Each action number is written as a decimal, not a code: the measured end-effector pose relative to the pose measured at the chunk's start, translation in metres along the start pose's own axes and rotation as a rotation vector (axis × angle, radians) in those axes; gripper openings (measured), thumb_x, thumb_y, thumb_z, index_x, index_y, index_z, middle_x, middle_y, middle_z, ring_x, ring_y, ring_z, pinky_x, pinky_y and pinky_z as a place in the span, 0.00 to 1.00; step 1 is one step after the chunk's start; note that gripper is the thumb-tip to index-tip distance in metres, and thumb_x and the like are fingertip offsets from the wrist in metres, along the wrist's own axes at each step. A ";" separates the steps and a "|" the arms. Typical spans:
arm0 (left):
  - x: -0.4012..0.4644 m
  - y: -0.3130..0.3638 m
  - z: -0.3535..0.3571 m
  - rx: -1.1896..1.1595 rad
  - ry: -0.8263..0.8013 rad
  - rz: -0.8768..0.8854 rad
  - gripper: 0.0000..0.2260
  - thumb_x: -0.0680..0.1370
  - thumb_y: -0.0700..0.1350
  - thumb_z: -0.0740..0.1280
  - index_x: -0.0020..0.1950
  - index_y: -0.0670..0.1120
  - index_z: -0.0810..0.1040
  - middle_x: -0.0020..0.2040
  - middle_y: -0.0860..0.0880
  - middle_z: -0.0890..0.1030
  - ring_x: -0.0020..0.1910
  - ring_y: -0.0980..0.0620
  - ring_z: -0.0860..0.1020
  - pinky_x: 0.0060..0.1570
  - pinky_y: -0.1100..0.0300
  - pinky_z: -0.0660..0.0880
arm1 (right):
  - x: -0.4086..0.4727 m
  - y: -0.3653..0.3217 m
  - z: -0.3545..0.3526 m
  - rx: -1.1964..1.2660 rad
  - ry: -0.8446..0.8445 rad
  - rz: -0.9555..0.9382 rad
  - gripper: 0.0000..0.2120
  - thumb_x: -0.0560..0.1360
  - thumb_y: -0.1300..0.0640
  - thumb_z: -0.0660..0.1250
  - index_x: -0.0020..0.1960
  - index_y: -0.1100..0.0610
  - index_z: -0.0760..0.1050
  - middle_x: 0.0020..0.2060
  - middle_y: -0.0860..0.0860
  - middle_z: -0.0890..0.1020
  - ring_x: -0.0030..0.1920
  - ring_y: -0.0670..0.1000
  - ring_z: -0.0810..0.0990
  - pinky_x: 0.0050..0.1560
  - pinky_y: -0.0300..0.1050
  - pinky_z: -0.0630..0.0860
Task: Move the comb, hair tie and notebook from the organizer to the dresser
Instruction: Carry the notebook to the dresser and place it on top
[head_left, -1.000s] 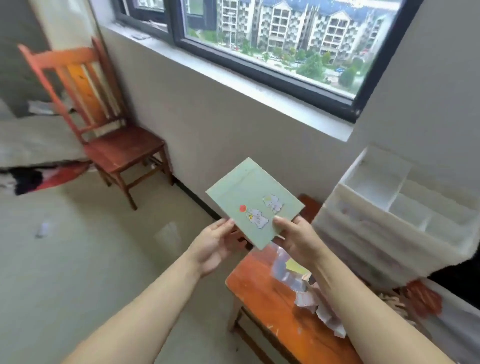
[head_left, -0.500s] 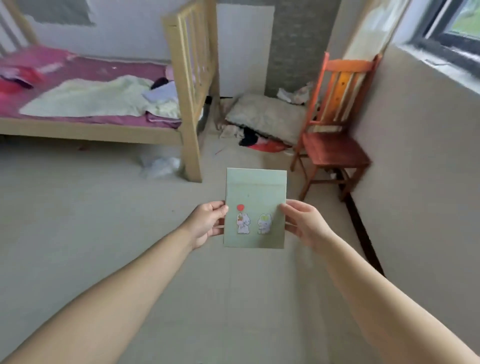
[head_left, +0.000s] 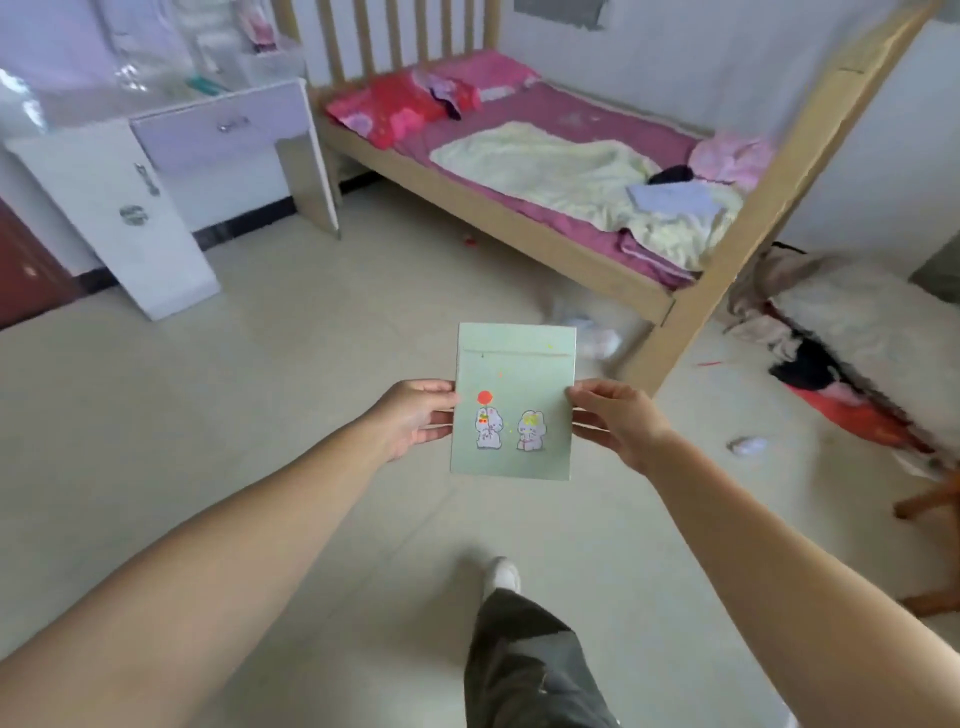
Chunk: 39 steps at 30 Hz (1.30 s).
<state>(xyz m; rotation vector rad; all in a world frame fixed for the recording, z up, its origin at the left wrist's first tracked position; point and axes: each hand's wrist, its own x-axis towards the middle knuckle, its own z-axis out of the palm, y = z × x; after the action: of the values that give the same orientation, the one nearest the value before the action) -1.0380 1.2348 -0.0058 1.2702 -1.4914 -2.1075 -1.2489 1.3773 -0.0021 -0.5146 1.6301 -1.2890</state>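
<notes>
Notebook (head_left: 513, 400), pale green with two little bunnies and a red balloon on the cover, held up flat in the air in the middle of the view, over the floor (head_left: 208, 415). Pinched on its left edge by the left hand (head_left: 415, 418), thumb on top, other fingers under. Pinched on its right edge by the right hand (head_left: 615, 421) the same way. Both hands closed on the notebook, both arms stretched out in front. Below, one leg in dark grey trousers (head_left: 530, 670) and a white shoe (head_left: 501, 574) stepping on the floor. Far off to the upper left, a white dresser (head_left: 171, 171) with a drawer and a door, against the wall, well apart from the notebook; things on its surface too blurry to tell. Beside it, a wooden bed (head_left: 519, 218) with a pink sheet, red pillow and pale yellow blanket. On the right, a heap of cloth (head_left: 852, 332) on the floor.
</notes>
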 end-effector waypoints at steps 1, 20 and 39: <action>0.014 0.008 -0.016 -0.010 0.029 -0.001 0.05 0.73 0.39 0.68 0.43 0.49 0.79 0.31 0.55 0.84 0.31 0.58 0.82 0.43 0.62 0.76 | 0.026 -0.010 0.012 -0.015 -0.029 0.002 0.04 0.74 0.59 0.67 0.40 0.54 0.78 0.39 0.49 0.84 0.38 0.47 0.83 0.39 0.39 0.78; 0.212 0.134 -0.391 -0.291 0.703 0.023 0.06 0.74 0.40 0.67 0.49 0.46 0.79 0.41 0.49 0.82 0.41 0.51 0.80 0.51 0.56 0.75 | 0.452 -0.181 0.409 -0.340 -0.649 0.032 0.01 0.73 0.59 0.68 0.44 0.54 0.79 0.36 0.47 0.83 0.34 0.44 0.82 0.43 0.40 0.79; 0.525 0.367 -0.777 -0.243 0.711 0.008 0.04 0.74 0.39 0.67 0.41 0.46 0.79 0.38 0.49 0.82 0.38 0.53 0.79 0.49 0.57 0.75 | 0.845 -0.360 0.728 -0.309 -0.595 0.017 0.02 0.73 0.60 0.67 0.46 0.56 0.78 0.27 0.45 0.84 0.30 0.42 0.82 0.37 0.38 0.77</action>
<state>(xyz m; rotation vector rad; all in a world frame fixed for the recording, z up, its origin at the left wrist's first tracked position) -0.8397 0.2481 -0.0211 1.6576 -0.8987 -1.5083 -1.0820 0.2169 -0.0149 -0.9665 1.3167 -0.7633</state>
